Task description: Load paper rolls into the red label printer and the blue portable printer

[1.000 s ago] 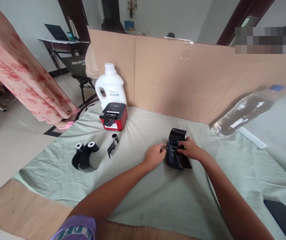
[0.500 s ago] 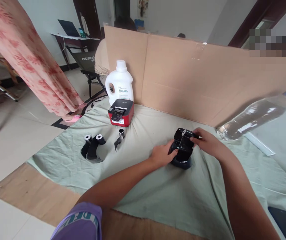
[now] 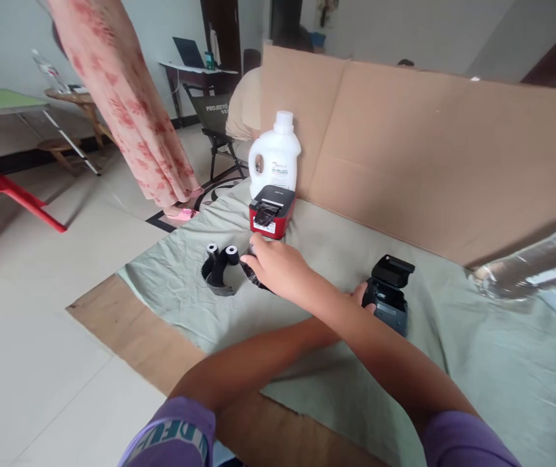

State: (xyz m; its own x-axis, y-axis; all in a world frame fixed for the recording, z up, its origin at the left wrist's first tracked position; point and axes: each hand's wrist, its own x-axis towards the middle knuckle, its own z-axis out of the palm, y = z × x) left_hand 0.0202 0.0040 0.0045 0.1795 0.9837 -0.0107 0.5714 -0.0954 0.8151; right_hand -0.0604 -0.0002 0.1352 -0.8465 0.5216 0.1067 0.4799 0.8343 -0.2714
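My right hand (image 3: 280, 266) is stretched across to the left over my left forearm, closed with thumb and fingers round a black strip roll (image 3: 252, 271). Most of that roll is hidden by the hand. Left of it stand two small rolls (image 3: 231, 253) with white cores, their black strips trailing on the cloth. My left hand (image 3: 359, 295), partly behind the right forearm, grips the left side of a small dark label printer (image 3: 390, 316). The printer's lid is raised and its compartment shows. Behind my right hand sits a red and black printer (image 3: 285, 224) with a black strip protruding.
A white detergent jug (image 3: 278, 155) stands behind the red printer, before a cardboard panel (image 3: 428, 149). Clear plastic packaging (image 3: 535, 263) lies at right. Green cloth (image 3: 326, 389) covers the wooden board. Beyond are a person in pink floral clothing (image 3: 132, 110) and a folding chair (image 3: 212, 117).
My right hand has left the dark printer and moved left to the rolls. The black roll in the printer is out of it. My left hand stays on the printer; the view has swung left.
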